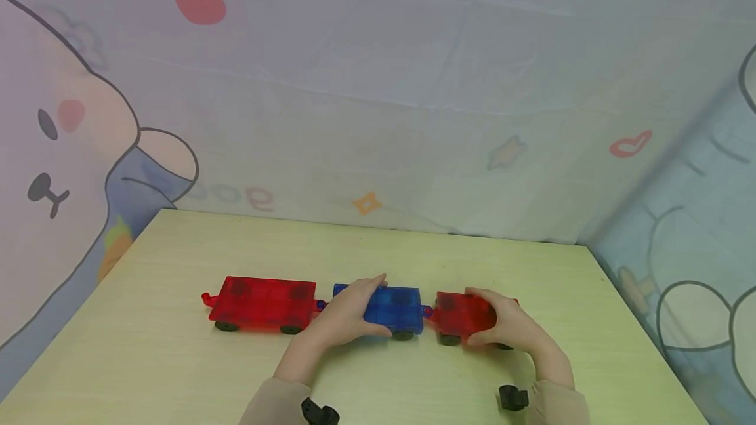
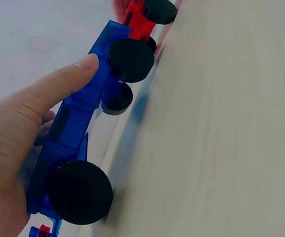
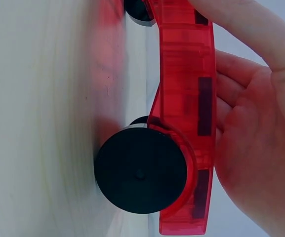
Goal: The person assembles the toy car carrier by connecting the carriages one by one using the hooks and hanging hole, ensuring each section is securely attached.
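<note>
Three flat translucent toy wagons on black wheels stand in a row on the pale wooden table point(image 1: 177, 372). My left hand point(image 1: 348, 312) grips the middle blue wagon point(image 1: 397, 307), thumb on its near edge point(image 2: 68, 84) and fingers over the top. My right hand point(image 1: 502, 320) grips the smaller red wagon point(image 1: 461, 312) at the right end of the row, its body and wheel filling the right wrist view point(image 3: 186, 123). A longer red wagon point(image 1: 262, 303) stands untouched at the left, its coupling meeting the blue one.
Printed cloth with cartoon bears and hearts point(image 1: 378, 117) hangs behind the table and along both sides. Bare tabletop lies to the left, to the right and in front of the row. Both sleeves point(image 1: 277, 405) reach in over the near edge.
</note>
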Available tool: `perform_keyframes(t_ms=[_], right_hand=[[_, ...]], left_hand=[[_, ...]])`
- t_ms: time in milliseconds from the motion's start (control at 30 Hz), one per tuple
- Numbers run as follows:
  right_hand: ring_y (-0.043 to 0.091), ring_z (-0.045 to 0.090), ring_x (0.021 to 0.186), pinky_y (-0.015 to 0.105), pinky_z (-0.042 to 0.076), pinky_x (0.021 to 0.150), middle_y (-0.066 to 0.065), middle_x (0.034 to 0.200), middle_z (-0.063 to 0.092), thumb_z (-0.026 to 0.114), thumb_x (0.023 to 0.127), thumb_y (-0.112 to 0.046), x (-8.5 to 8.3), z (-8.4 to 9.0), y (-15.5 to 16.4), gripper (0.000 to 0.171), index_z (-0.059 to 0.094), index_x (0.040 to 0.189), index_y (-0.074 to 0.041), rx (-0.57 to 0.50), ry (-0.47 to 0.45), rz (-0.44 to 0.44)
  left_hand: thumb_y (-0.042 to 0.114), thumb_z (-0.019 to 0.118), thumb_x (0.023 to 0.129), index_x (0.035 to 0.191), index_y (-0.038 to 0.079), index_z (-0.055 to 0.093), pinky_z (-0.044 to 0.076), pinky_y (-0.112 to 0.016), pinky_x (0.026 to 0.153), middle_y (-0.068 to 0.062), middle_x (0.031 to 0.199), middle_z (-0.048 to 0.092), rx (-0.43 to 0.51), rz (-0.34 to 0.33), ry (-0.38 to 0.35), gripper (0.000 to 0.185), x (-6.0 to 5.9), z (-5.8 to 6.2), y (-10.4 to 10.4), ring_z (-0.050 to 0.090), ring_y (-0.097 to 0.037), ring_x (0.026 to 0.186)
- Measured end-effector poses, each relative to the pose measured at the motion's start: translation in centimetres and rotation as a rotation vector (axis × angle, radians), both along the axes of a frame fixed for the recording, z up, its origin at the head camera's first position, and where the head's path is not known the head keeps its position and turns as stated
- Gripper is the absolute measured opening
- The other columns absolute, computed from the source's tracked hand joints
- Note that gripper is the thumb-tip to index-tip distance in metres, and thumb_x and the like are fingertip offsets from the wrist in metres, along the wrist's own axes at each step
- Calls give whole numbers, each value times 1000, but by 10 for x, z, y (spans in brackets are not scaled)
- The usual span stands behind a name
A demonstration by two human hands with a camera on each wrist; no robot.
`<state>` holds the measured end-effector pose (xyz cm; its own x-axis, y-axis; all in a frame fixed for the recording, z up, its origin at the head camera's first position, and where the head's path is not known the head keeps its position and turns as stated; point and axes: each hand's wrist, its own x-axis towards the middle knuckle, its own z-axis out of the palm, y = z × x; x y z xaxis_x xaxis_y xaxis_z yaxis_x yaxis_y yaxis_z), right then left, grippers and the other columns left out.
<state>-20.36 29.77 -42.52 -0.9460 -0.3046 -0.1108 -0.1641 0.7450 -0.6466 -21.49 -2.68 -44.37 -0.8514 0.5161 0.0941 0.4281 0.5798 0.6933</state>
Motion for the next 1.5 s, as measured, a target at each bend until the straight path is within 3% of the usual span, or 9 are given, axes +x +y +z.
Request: perform_keyframes(t_ms=[1500], right_hand=[[37,51,119,54,51,94,20,137,53,89,69,-27,2,3,-3,90,45,142,1,26,-13,-4]], left_hand=[[37,82,78,151,7,35,41,-51,110,-8,148,48,-77,-10,38,92,0,3,2,42,-30,139]])
